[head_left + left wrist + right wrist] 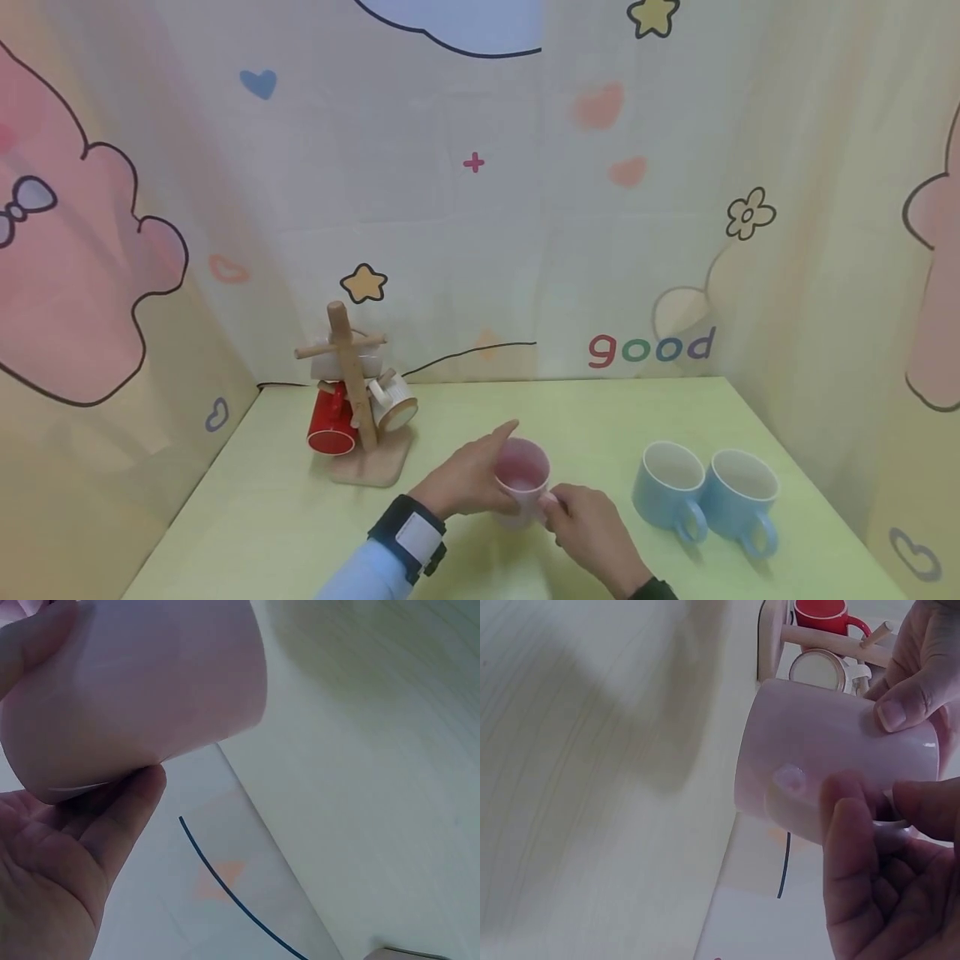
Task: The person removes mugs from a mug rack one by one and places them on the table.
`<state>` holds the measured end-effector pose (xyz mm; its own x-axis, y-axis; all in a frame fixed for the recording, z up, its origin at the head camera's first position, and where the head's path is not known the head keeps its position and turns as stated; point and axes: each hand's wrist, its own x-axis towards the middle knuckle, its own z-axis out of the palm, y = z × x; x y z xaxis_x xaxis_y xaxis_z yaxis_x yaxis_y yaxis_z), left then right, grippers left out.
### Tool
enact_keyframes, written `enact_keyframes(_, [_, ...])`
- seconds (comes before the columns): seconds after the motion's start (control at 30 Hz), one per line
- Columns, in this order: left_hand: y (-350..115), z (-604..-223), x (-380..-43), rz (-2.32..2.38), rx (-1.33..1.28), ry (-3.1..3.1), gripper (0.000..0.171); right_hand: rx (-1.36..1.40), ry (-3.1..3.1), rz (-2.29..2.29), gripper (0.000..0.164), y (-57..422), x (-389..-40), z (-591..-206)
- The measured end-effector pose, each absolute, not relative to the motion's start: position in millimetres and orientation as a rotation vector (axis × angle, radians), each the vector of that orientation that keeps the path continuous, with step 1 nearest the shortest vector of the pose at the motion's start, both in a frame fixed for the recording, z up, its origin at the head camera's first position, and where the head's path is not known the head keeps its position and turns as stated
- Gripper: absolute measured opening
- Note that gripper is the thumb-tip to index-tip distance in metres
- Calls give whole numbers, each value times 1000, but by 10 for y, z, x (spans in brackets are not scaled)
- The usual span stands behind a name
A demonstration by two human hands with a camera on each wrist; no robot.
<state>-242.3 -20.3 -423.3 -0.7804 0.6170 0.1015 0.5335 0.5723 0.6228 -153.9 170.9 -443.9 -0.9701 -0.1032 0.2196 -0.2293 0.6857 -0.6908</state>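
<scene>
A pink mug point(522, 467) is held with its mouth tilted up, over the middle of the table. My left hand point(474, 477) grips its body from the left, thumb on one side and fingers on the other. From the right, my right hand point(592, 527) pinches the handle. In the left wrist view the mug point(165, 675) fills the upper left, in front of the fingers of the left hand point(67, 862). The right wrist view shows the handle partly hidden behind the fingers of the right hand point(885, 885).
A wooden mug rack point(352, 375) stands at the back left. A red mug point(332, 425) and a white mug point(393, 402) hang on it, with another pale mug point(324, 363) higher up. Two blue mugs point(666, 492) point(738, 496) stand upright on the table point(247, 517), right of my right hand.
</scene>
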Motion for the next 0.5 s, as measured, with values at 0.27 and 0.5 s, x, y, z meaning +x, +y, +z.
enact_keyframes(0.27, [-208,-4276,-2435,1072,949,2684,106,174,-2702,1198,19,1729,-1527,-4426])
enact_keyframes(0.5, [-274,-4289,-2426,973,895,2788,97,69,-2722,1166,20,1772,-1544,-4438])
